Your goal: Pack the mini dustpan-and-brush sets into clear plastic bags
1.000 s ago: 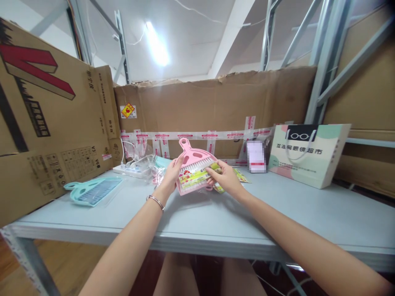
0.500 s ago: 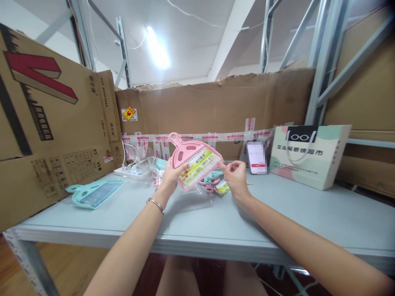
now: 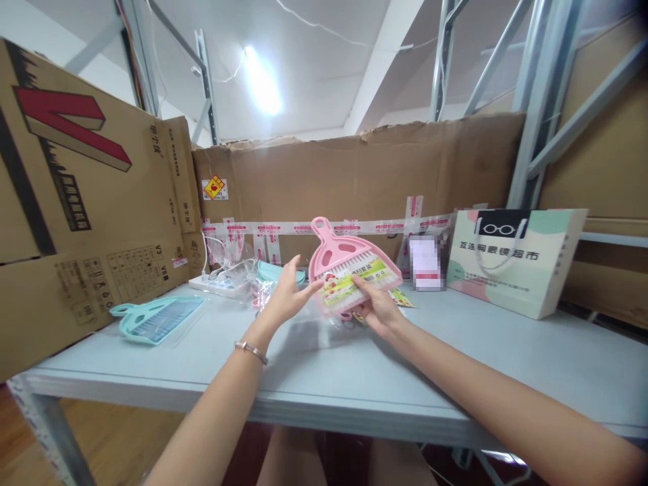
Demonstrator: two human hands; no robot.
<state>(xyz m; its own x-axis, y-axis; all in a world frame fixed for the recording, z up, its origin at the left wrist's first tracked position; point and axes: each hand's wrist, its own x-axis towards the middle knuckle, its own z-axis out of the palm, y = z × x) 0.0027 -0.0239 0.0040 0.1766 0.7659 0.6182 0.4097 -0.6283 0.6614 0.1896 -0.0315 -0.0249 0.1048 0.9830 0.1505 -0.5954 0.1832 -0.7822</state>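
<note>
A pink dustpan with a white-bristled brush in it (image 3: 349, 244) is held up above the table, handle pointing up and to the left. A yellow-green label card (image 3: 372, 271) lies across the bristles. My right hand (image 3: 383, 312) grips the set at its lower edge, thumb over the front and fingers behind. Beside its left edge, my left hand (image 3: 288, 295) is open with thumb and fingers apart; whether the thumb tip touches the pan I cannot tell. Behind the pan, partly hidden, lie scissors-like pink handles (image 3: 347, 316) and another label card (image 3: 401, 298).
A mint-green dustpan set (image 3: 159, 318) lies at the table's left. Behind are a power strip (image 3: 223, 287), clear plastic wrapping and another mint-green piece (image 3: 273, 271). A phone (image 3: 426, 263) and a paper bag (image 3: 516, 263) stand right. Cardboard boxes (image 3: 324, 175) wall the back and left.
My left hand has let go of the pink dustpan set and opened. My right hand has shifted from its right corner to its lower edge, and the set has moved right.
</note>
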